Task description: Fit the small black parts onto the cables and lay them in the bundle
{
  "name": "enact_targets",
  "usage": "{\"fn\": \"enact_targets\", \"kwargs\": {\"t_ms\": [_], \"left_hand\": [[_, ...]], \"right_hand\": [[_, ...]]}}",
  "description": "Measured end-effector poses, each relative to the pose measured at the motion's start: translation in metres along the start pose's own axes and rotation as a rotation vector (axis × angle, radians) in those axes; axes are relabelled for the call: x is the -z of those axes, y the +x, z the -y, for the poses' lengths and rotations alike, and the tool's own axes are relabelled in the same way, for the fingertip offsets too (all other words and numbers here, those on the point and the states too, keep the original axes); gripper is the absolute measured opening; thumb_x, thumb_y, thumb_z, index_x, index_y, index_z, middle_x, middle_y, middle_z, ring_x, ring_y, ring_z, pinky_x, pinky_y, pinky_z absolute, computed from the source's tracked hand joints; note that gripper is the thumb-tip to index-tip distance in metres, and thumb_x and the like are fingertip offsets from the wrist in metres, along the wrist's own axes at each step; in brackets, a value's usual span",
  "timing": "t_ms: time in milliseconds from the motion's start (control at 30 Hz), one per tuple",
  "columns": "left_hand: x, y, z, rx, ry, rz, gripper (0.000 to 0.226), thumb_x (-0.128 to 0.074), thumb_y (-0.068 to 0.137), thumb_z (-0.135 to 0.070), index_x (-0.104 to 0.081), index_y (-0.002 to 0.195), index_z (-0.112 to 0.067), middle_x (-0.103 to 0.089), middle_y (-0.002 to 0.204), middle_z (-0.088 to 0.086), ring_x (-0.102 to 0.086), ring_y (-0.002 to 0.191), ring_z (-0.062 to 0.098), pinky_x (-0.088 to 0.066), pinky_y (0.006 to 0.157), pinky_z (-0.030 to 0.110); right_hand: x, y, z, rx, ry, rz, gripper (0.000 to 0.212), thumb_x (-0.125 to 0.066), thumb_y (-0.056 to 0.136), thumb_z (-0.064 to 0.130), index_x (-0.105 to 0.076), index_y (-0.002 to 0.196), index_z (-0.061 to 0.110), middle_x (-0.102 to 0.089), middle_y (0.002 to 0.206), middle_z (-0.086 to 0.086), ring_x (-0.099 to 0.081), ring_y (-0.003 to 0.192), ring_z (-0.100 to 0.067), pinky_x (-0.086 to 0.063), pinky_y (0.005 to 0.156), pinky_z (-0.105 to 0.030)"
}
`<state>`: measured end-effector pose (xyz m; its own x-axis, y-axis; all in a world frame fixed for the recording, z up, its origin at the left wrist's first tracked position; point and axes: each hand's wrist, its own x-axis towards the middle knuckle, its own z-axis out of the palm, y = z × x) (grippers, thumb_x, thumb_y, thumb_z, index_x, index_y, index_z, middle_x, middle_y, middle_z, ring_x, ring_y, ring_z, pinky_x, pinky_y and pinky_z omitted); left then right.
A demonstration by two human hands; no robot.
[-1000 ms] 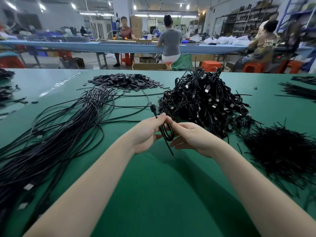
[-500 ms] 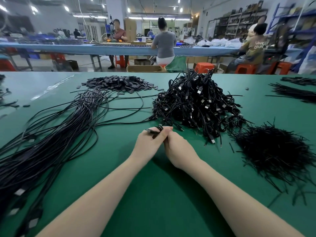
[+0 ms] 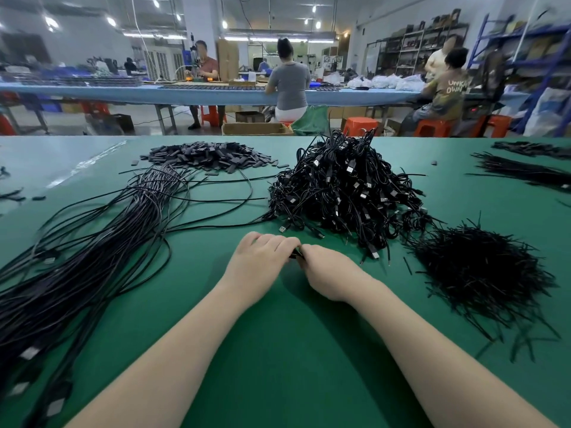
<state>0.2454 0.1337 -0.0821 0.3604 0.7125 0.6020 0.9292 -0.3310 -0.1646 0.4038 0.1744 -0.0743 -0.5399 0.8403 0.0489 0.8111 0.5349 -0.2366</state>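
Observation:
My left hand (image 3: 261, 257) and my right hand (image 3: 327, 273) meet low over the green table (image 3: 278, 350), both with curled fingers gripping a small coiled black cable (image 3: 296, 254); only a sliver of it shows between them. A heap of small flat black parts (image 3: 210, 156) lies at the far left-centre. A large pile of coiled black cables with USB plugs (image 3: 343, 189) sits just beyond my hands. A long bundle of straight black cables (image 3: 92, 242) fans across the left side.
A bushy heap of thin black ties (image 3: 475, 267) lies at the right. More black strands (image 3: 525, 171) lie at the far right edge. Beyond the table, people sit on orange stools at a long blue bench (image 3: 216, 94).
My hands lowered from chest height to the table surface and closed together over the coiled cable, whose loop and plug end are now hidden. The camera tilted up slightly.

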Motion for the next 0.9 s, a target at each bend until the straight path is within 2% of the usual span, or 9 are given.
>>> {"fn": "enact_targets", "kwargs": {"t_ms": [100, 233, 300, 367, 500, 600, 667, 733, 900], "left_hand": [[0.000, 0.002, -0.001, -0.050, 0.090, -0.022, 0.014, -0.069, 0.082, -0.027, -0.065, 0.084, -0.014, -0.059, 0.066, -0.003, -0.061, 0.058, 0.020, -0.046, 0.060, 0.031], [0.001, 0.005, -0.012, -0.105, 0.070, 0.047, 0.026, -0.081, 0.072, -0.024, -0.057, 0.066, -0.013, -0.054, 0.052, -0.001, -0.052, 0.039, 0.020, -0.033, 0.041, 0.024], [0.001, 0.003, -0.019, -0.053, 0.071, 0.151, 0.023, -0.068, 0.084, -0.026, -0.053, 0.070, -0.015, -0.055, 0.055, -0.004, -0.051, 0.042, 0.021, -0.030, 0.043, 0.026], [-0.006, 0.001, -0.012, 0.138, -0.049, 0.234, 0.024, -0.040, 0.100, -0.032, -0.042, 0.081, -0.017, -0.049, 0.063, -0.007, -0.047, 0.051, 0.025, -0.028, 0.049, 0.030], [-0.009, -0.007, 0.004, 0.453, -0.469, 0.189, 0.033, -0.028, 0.102, -0.036, -0.031, 0.074, -0.018, -0.046, 0.062, -0.002, -0.045, 0.054, 0.021, -0.028, 0.051, 0.032], [-0.007, -0.006, 0.003, 0.514, -0.542, 0.138, 0.036, -0.030, 0.102, -0.036, -0.030, 0.071, -0.018, -0.047, 0.060, 0.001, -0.042, 0.052, 0.020, -0.025, 0.047, 0.031], [-0.008, -0.006, 0.003, 0.510, -0.514, 0.160, 0.037, -0.030, 0.102, -0.036, -0.030, 0.070, -0.018, -0.046, 0.058, 0.000, -0.040, 0.050, 0.019, -0.025, 0.047, 0.031], [-0.008, -0.006, 0.002, 0.502, -0.495, 0.181, 0.036, -0.029, 0.102, -0.036, -0.030, 0.070, -0.019, -0.045, 0.057, -0.001, -0.039, 0.049, 0.019, -0.026, 0.047, 0.031], [-0.006, -0.007, 0.002, 0.521, -0.518, 0.207, 0.037, -0.029, 0.103, -0.036, -0.029, 0.070, -0.018, -0.044, 0.059, -0.001, -0.038, 0.049, 0.019, -0.025, 0.047, 0.031]], "right_hand": [[0.014, -0.003, 0.000, 0.005, 0.114, 0.124, 0.022, -0.030, 0.102, 0.028, -0.046, 0.097, 0.013, -0.055, 0.094, -0.005, -0.053, 0.086, -0.027, -0.044, 0.076, -0.041], [0.029, -0.015, -0.002, 0.029, 0.035, 0.256, 0.026, -0.033, 0.101, 0.031, -0.049, 0.106, 0.012, -0.057, 0.103, -0.007, -0.055, 0.095, -0.028, -0.044, 0.084, -0.041], [0.053, -0.021, -0.015, 0.049, -0.139, 0.259, 0.029, -0.041, 0.098, 0.042, -0.048, 0.117, 0.021, -0.056, 0.110, 0.000, -0.056, 0.101, -0.025, -0.045, 0.085, -0.038], [0.091, -0.025, -0.040, -0.005, -0.321, 0.160, 0.053, -0.050, 0.089, 0.057, -0.039, 0.135, 0.032, -0.056, 0.119, 0.006, -0.056, 0.108, -0.018, -0.047, 0.084, -0.035], [0.163, -0.037, -0.125, -0.473, -0.423, -0.193, 0.048, -0.051, 0.091, 0.054, -0.052, 0.129, 0.026, -0.063, 0.117, -0.002, -0.061, 0.099, -0.023, -0.055, 0.073, -0.035], [0.178, -0.055, -0.180, -0.816, -0.440, -0.062, 0.053, -0.040, 0.097, 0.052, -0.061, 0.112, 0.005, -0.063, 0.105, -0.012, -0.061, 0.092, -0.027, -0.052, 0.076, -0.031], [0.171, -0.062, -0.197, -0.883, -0.405, 0.107, 0.064, -0.033, 0.098, 0.055, -0.062, 0.103, -0.002, -0.062, 0.089, -0.011, -0.061, 0.078, -0.023, -0.045, 0.058, -0.023], [0.163, -0.065, -0.207, -0.896, -0.363, 0.130, 0.062, -0.035, 0.097, 0.055, -0.064, 0.094, 0.001, -0.060, 0.074, -0.007, -0.058, 0.064, -0.019, -0.039, 0.048, -0.021], [0.148, -0.062, -0.215, -0.868, -0.333, 0.071, 0.057, -0.043, 0.094, 0.056, -0.069, 0.110, 0.008, -0.067, 0.106, -0.006, -0.062, 0.095, -0.024, -0.049, 0.070, -0.024]]}}
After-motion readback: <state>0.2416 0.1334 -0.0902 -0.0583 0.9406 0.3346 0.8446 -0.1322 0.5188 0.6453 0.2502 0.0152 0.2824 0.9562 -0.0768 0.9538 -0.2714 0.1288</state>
